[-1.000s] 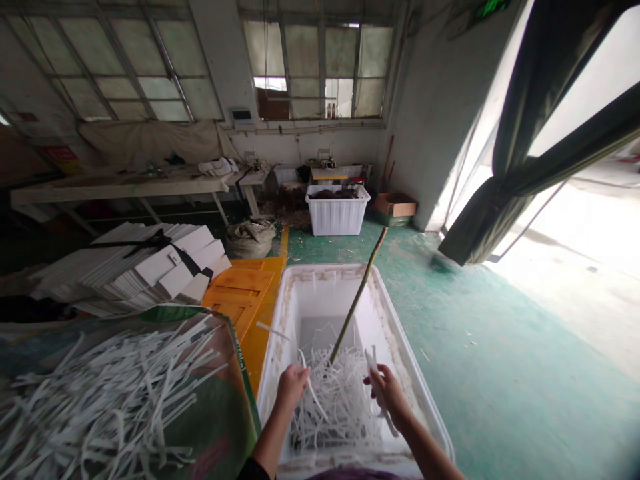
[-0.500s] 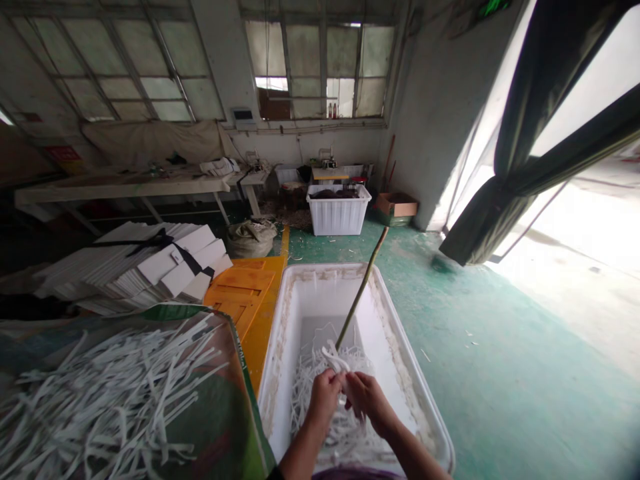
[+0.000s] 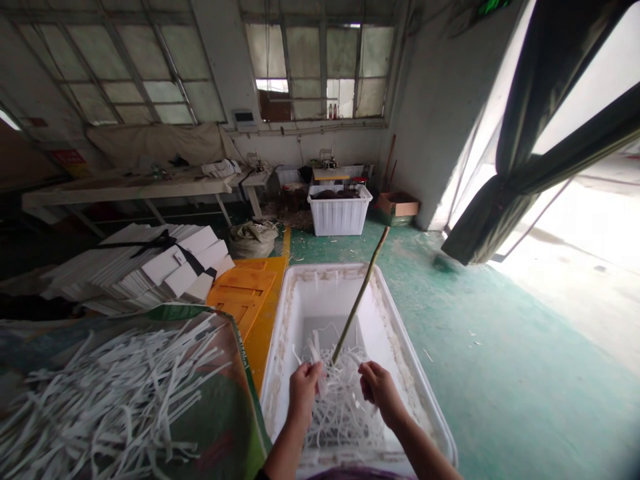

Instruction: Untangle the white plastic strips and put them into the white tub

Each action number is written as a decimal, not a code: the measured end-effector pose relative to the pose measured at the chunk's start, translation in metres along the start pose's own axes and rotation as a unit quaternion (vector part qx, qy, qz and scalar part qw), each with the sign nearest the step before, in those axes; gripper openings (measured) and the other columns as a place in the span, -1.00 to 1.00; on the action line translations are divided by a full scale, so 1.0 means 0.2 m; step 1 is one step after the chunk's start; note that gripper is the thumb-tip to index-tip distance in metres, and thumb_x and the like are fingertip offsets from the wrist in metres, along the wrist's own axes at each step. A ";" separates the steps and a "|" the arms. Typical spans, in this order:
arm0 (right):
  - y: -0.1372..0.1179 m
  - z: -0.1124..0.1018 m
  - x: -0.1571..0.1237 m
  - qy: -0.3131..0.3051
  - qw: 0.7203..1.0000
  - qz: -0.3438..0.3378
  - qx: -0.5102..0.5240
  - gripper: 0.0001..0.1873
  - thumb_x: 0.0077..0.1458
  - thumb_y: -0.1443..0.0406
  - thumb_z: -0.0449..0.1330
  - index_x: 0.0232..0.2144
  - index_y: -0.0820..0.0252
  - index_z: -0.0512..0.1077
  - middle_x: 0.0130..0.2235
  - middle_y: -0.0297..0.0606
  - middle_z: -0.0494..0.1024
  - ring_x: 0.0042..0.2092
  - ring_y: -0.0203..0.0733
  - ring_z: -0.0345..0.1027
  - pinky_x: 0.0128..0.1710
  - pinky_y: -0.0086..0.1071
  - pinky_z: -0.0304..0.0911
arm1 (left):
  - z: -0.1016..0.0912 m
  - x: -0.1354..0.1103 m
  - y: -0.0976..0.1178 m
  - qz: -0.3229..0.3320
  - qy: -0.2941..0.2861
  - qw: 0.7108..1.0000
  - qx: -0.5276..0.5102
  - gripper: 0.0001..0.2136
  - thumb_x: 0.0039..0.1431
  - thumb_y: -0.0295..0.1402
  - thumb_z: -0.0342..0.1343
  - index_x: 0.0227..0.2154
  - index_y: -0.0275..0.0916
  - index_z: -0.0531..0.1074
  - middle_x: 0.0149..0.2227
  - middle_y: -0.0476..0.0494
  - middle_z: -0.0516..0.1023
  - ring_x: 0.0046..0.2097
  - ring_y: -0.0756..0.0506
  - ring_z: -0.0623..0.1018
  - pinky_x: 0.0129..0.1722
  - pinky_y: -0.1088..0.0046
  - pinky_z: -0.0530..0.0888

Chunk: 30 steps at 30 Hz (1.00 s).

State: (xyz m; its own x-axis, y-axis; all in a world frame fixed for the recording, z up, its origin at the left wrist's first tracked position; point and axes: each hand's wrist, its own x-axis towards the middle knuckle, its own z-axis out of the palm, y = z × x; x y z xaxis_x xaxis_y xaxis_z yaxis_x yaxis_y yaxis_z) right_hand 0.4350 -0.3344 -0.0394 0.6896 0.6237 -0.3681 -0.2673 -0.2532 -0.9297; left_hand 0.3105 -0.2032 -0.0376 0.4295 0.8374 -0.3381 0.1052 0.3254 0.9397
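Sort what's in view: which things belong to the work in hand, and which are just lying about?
In the work:
white strips, held in the left hand
right hand, over the white tub
probably the open sack of strips
perhaps the stick

Apparently lying about:
bundled white stack
orange panel
cardboard box

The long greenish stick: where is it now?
In the head view, just right of centre: the stick slants up from the white strips in the near white tub, its lower end between the left hand and right hand.
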 end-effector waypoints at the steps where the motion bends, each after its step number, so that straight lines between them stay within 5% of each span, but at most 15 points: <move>1: 0.00 0.03 -0.01 -0.008 1.000 -0.003 -0.002 -0.59 -0.03 -0.05 0.02 -0.49 0.20 0.23 -0.71 -0.51 0.22 -0.70 -0.44 0.06 -0.69 -0.52 -0.13 | 0.04 -0.03 -0.02 -0.006 -0.020 1.000 -0.005 -0.59 -0.28 0.00 0.25 -0.64 -0.28 0.34 -0.67 0.04 0.36 -0.61 0.06 0.30 -0.62 0.56 0.19; 6: 0.01 0.14 -0.08 -0.076 0.995 -0.047 -0.051 -0.51 0.00 -0.12 -0.04 -0.52 0.19 0.21 -0.71 -0.45 0.29 -0.69 -0.42 0.11 -0.70 -0.51 -0.06 | 0.19 -0.15 -0.05 -0.067 -0.144 0.984 -0.075 -0.61 -0.25 -0.02 0.25 -0.59 -0.26 0.31 -0.66 0.06 0.32 -0.63 0.05 0.31 -0.64 0.54 0.22; 9: 0.04 0.12 -0.07 -0.109 0.992 -0.032 -0.054 -0.49 -0.03 -0.15 -0.03 -0.52 0.19 0.19 -0.68 -0.39 0.36 -0.68 -0.37 0.19 -0.69 -0.49 0.00 | 0.18 -0.15 -0.04 -0.090 -0.143 0.981 -0.097 -0.61 -0.26 -0.02 0.25 -0.57 -0.25 0.31 -0.65 0.05 0.33 -0.62 0.03 0.32 -0.62 0.51 0.25; 11: 0.06 0.05 -0.02 -0.058 0.998 -0.011 -0.027 -0.51 -0.06 -0.14 0.00 -0.53 0.18 0.19 -0.69 -0.41 0.33 -0.68 -0.36 0.18 -0.69 -0.48 0.02 | 0.14 -0.12 -0.02 -0.081 -0.092 0.988 -0.090 -0.61 -0.30 -0.05 0.27 -0.57 -0.26 0.32 -0.66 0.07 0.31 -0.60 0.04 0.33 -0.59 0.52 0.26; 15: 0.04 -0.12 0.07 0.158 0.985 0.007 0.062 -0.59 -0.12 -0.04 0.08 -0.50 0.20 0.24 -0.68 -0.49 0.23 -0.67 -0.41 0.08 -0.67 -0.49 -0.04 | 0.06 -0.06 -0.01 -0.051 -0.013 0.998 -0.032 -0.62 -0.32 -0.06 0.28 -0.62 -0.27 0.31 -0.69 0.12 0.25 -0.61 0.08 0.25 -0.60 0.57 0.19; 17: 0.00 -0.14 0.07 0.185 0.979 0.009 0.081 -0.60 -0.14 -0.01 0.12 -0.42 0.20 0.26 -0.61 -0.47 0.27 -0.65 -0.44 0.05 -0.66 -0.51 -0.07 | 0.06 -0.05 -0.02 -0.041 -0.006 0.999 0.003 -0.61 -0.31 -0.04 0.27 -0.66 -0.26 0.30 -0.71 0.14 0.20 -0.64 0.09 0.20 -0.64 0.57 0.13; 20: -0.03 -0.03 0.02 0.036 0.998 -0.012 0.051 -0.58 -0.15 0.04 0.19 -0.31 0.19 0.27 -0.52 -0.44 0.34 -0.64 -0.47 0.01 -0.66 -0.52 -0.10 | 0.10 -0.06 -0.03 -0.031 -0.021 0.999 0.020 -0.60 -0.29 -0.01 0.25 -0.64 -0.28 0.33 -0.72 0.12 0.22 -0.65 0.08 0.22 -0.64 0.56 0.12; 23: -0.01 0.12 -0.03 -0.102 0.994 -0.030 -0.004 -0.64 -0.19 0.10 0.25 -0.42 0.20 0.27 -0.58 -0.48 0.29 -0.65 -0.49 -0.06 -0.66 -0.51 -0.13 | 0.14 -0.09 -0.04 -0.023 -0.060 0.998 0.005 -0.60 -0.23 -0.01 0.23 -0.55 -0.31 0.40 -0.68 0.07 0.31 -0.62 0.05 0.29 -0.62 0.55 0.17; 26: 0.03 0.18 -0.02 -0.095 0.994 -0.030 -0.051 -0.66 -0.15 0.07 0.19 -0.59 0.19 0.20 -0.65 -0.46 0.27 -0.66 -0.48 -0.07 -0.66 -0.49 -0.16 | 0.15 -0.11 -0.04 -0.021 -0.062 0.998 0.002 -0.60 -0.23 -0.02 0.24 -0.55 -0.30 0.39 -0.68 0.08 0.30 -0.64 0.07 0.27 -0.65 0.56 0.15; 30: 0.03 0.15 0.01 -0.083 0.994 -0.007 -0.076 -0.67 -0.07 0.03 0.10 -0.55 0.19 0.28 -0.70 -0.45 0.25 -0.68 -0.45 -0.08 -0.66 -0.49 -0.19 | 0.14 -0.12 -0.03 -0.026 -0.021 0.999 -0.008 -0.58 -0.26 0.02 0.24 -0.60 -0.27 0.32 -0.70 0.12 0.24 -0.66 0.09 0.23 -0.67 0.57 0.12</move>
State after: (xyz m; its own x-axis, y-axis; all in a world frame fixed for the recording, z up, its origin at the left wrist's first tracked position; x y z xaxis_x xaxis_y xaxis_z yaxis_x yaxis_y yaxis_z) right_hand 0.4145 -0.3132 -0.0457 0.5685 0.7383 -0.3630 -0.1449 -0.3445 -0.9275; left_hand 0.3249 -0.2374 -0.0343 0.4615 0.7999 -0.3836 0.1140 0.3753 0.9198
